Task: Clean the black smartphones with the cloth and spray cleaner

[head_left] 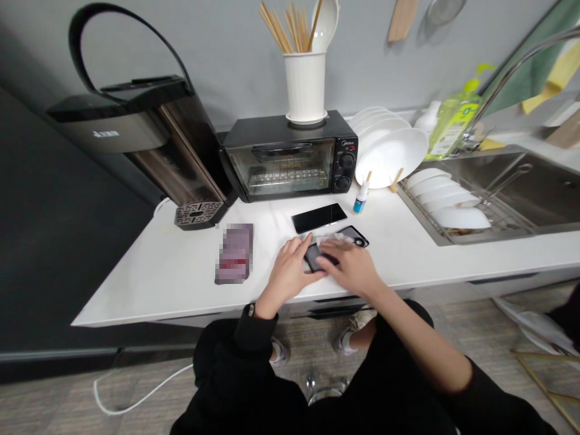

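The left hand [290, 273] and the right hand [351, 266] are close together near the front edge of the white countertop [149, 293], both touching a dark, flat phone case [312, 257]. The left hand's thumb and index finger frame its left end; the right hand lies across it, fingers over a pale, crumpled wipe or film [335, 238]. Whether either hand is clamped on the case cannot be told. Past the right fingers shows a black-rimmed end with a ring [359, 241]; the hand hides whether this belongs to the same case.

Just behind the hands, a smartphone [319, 218] lies with its black screen up. Farther back and to its right stands a small white bottle with a blue label [360, 199]. To the left of the hands, nearer the countertop's left edge, lies a flat purple item [234, 254], blurred by pixelation.

Along the back edge stands a black toaster oven [281, 158], bearing a white holder [306, 87] with chopsticks [294, 30] and a white ladle [326, 27]. A tall drink dispenser [181, 157] is to its left, toward the back left corner. To the oven's right, white plates [394, 160] stand tilted in a row. Beyond them is the sink [539, 190], with white bowls [460, 219] along its left side and a green pump bottle [455, 124] at its back rim.
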